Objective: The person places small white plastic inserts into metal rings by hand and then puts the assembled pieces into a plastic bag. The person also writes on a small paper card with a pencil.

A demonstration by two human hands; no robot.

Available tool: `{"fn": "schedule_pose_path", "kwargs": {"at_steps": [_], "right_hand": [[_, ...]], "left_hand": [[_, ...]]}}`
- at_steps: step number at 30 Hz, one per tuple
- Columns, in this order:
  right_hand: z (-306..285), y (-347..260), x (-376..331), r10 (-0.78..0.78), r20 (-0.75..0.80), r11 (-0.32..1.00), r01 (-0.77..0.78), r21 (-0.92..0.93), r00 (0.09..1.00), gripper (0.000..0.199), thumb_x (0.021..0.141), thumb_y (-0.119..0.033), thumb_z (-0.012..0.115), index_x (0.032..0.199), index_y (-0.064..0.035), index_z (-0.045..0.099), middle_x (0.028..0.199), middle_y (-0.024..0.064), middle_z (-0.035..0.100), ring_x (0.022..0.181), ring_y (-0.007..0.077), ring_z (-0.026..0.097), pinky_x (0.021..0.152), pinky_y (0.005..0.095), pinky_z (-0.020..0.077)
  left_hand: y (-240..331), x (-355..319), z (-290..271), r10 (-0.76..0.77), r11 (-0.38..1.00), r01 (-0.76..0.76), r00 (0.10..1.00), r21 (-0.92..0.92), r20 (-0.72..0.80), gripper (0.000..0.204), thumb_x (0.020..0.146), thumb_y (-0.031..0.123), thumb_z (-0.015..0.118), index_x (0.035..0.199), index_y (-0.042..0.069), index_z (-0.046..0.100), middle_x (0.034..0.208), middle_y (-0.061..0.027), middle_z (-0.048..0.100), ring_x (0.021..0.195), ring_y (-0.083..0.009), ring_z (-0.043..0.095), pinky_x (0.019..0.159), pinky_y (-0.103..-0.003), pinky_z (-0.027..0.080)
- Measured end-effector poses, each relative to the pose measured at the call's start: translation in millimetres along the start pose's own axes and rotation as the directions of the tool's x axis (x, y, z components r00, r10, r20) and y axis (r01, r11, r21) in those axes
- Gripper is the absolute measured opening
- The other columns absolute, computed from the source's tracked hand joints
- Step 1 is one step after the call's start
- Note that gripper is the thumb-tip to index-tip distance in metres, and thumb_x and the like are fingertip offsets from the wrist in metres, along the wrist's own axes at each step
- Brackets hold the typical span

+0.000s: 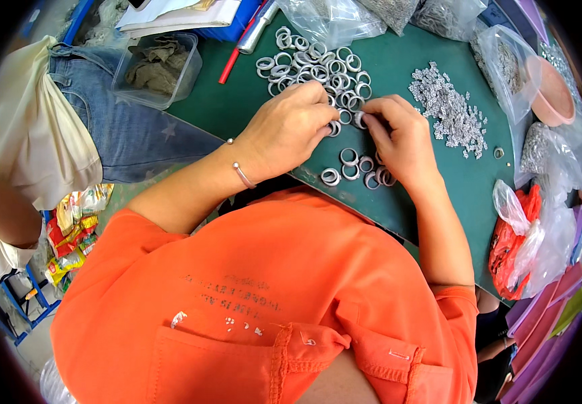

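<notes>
Here's the heap of rings (319,71), silvery-grey bands piled loosely on the green table (402,54), and both bare hands are right at its near edge. The left hand (289,128) comes in from the heap's left, back of the hand up, fingers bent and drawn close together, fingertips down among the nearest rings — whether one is gripped there, the curled fingers hide it, so that cannot be told. A thin metal bracelet (244,176) sits on that wrist.

Over to the heap's near right corner, and there's the right hand (404,138): thumb and forefinger narrowly apart, the other fingers folded in behind. A single ring (359,120) shows right at those tips, touching them by the look of it — a firm pinch or a light touch, one cannot tell.

On the person's side of the heap lies a smaller cluster of rings (350,172), well apart from the main pile, partly beneath the right hand. To the heap's right spreads a mound of small silver pieces (447,108). Left of the heap, a red stick (234,59) slants beside a metal rod (257,31), and farther left stands a clear tub (171,98) with crumpled grey-brown material inside.
</notes>
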State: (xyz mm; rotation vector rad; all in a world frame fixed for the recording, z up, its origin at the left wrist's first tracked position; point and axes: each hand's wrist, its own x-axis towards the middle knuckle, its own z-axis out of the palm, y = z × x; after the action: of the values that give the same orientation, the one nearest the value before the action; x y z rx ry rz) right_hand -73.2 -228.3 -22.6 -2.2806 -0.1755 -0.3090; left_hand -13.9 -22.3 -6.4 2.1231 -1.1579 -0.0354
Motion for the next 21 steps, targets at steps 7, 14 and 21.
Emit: {"fn": "schedule_pose_path", "kwargs": {"at_steps": [7, 14, 21], "right_hand": [[-34, -6, -8, -0.023, 0.371, 1.000, 0.028, -0.006, 0.929, 0.011, 0.079, 0.001, 0.065, 0.090, -0.0011, 0.068, 0.085, 0.0121, 0.062, 0.081, 0.0318, 0.062, 0.071, 0.0396, 0.0509], [2, -13, 14, -0.058, 0.012, 0.985, 0.059, -0.161, 0.998, 0.013, 0.081, -0.004, 0.065, 0.094, -0.0051, 0.068, 0.087, 0.0103, 0.061, 0.087, 0.0302, 0.062, 0.073, 0.0407, 0.0516], [-15, -2, 9, -0.015, 0.071, 0.999, 0.018, -0.030, 0.997, 0.012, 0.080, 0.001, 0.064, 0.089, -0.0041, 0.067, 0.086, 0.0129, 0.062, 0.077, 0.0332, 0.063, 0.068, 0.0412, 0.0517]], "left_hand": [[-3, -4, 2, -0.022, 1.000, 0.022, 0.999, 0.006, 0.025, 0.024, 0.072, 0.000, 0.075, 0.093, 0.002, 0.063, 0.090, -0.0097, 0.054, 0.085, -0.0280, 0.057, 0.073, -0.035, 0.049], [3, -10, 5, -0.070, 0.989, 0.053, 0.990, -0.138, -0.122, 0.018, 0.077, 0.002, 0.076, 0.087, 0.002, 0.061, 0.087, -0.0072, 0.059, 0.071, -0.0192, 0.059, 0.060, -0.029, 0.048], [8, -21, 1, -0.155, 0.942, 0.153, 0.988, -0.300, 0.017, 0.014, 0.077, 0.002, 0.077, 0.083, 0.002, 0.064, 0.079, -0.0049, 0.059, 0.067, -0.0143, 0.058, 0.060, -0.026, 0.048]]}}
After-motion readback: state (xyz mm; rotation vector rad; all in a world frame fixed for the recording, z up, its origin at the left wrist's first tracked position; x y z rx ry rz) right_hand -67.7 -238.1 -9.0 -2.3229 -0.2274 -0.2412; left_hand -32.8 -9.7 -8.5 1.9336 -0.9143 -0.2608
